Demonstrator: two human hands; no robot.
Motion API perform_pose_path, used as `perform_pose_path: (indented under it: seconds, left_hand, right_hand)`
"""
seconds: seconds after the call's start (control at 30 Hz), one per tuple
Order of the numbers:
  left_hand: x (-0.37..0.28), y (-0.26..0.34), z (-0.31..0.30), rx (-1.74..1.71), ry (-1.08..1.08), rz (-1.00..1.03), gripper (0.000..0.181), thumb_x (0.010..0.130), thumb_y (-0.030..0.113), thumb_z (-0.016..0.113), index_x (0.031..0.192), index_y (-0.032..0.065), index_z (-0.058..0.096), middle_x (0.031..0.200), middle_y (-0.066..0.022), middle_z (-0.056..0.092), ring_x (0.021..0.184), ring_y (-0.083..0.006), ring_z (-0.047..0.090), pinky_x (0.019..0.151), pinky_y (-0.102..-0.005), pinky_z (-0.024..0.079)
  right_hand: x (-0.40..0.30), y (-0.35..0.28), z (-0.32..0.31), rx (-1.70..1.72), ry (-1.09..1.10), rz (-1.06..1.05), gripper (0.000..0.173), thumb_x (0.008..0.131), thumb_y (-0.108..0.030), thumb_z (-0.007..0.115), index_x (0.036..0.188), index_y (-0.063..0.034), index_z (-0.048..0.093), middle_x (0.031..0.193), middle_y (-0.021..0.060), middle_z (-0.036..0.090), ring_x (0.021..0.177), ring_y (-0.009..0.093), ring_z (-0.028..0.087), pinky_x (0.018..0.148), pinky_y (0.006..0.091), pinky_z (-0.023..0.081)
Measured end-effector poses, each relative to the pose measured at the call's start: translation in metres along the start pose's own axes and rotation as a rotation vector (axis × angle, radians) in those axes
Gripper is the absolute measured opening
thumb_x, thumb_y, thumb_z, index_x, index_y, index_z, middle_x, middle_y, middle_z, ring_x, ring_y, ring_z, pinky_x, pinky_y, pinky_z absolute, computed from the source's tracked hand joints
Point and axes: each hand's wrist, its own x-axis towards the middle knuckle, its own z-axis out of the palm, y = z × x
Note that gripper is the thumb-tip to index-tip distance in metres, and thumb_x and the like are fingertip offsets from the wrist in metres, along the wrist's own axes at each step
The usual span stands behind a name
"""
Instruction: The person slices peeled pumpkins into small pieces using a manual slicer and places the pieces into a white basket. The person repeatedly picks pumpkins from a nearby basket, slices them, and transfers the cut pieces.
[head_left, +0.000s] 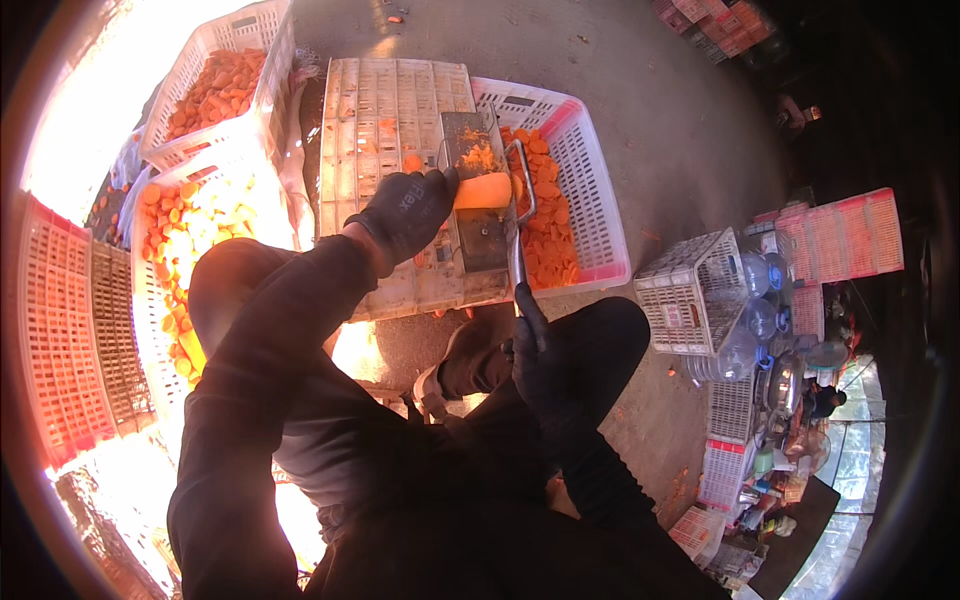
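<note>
In a dark glove, my left hand (409, 214) grips a thick peeled carrot (484, 192) by its left end. The carrot lies across a narrow dark board (481, 251) on an upturned plastic crate (375, 97). Orange carrot scraps (478, 156) cling to the board. My gloved right hand (534, 349) is closed around the handle of a cutter with a bent metal frame (531, 184). The frame stands at the carrot's right end. Right of the board, a white and pink crate (600, 187) holds many carrot slices (551, 232).
On the left stand two white crates of carrot pieces, a far one (274, 82) and a near one (139, 300), partly in glaring sunlight. A red crate (64, 330) is beyond them. To the right are a tilted crate (671, 307), large plastic bottles (739, 356) and stacked goods.
</note>
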Motion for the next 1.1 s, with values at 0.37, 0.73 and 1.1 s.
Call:
perform_pose_path:
  seconds: [0.37,0.73,1.1]
  left_hand:
    - [-0.002,-0.006,0.007,0.048,-0.015,-0.045,0.067,0.087,0.008,0.060,0.151,-0.0047,0.042,0.113,-0.0200,0.067,0.081,-0.0357,0.071,0.066,-0.0469,0.055]
    - [0.004,0.008,0.004,-0.027,0.041,-0.016,0.061,0.088,0.008,0.061,0.145,-0.0068,0.046,0.100,-0.0184,0.066,0.074,-0.0361,0.070,0.064,-0.0483,0.055]
    - [0.007,0.002,0.002,0.022,-0.026,-0.061,0.065,0.087,0.008,0.061,0.148,-0.0071,0.044,0.107,-0.0206,0.067,0.076,-0.0360,0.069,0.064,-0.0471,0.054]
  right_hand:
    - [0.022,-0.097,-0.061,-0.510,-0.004,-0.174,0.039,0.111,-0.024,0.054,0.149,-0.0151,0.061,0.072,0.0050,0.071,0.060,0.009,0.065,0.058,0.0285,0.051]
    - [0.012,-0.078,-0.038,-0.316,0.054,-0.179,0.037,0.110,-0.019,0.053,0.144,-0.0092,0.064,0.070,0.0034,0.071,0.062,0.011,0.069,0.061,0.0285,0.054]
    - [0.018,-0.057,-0.052,-0.326,-0.013,-0.112,0.041,0.111,-0.020,0.052,0.151,-0.0122,0.057,0.079,0.0038,0.071,0.067,0.009,0.064,0.063,0.0270,0.049]
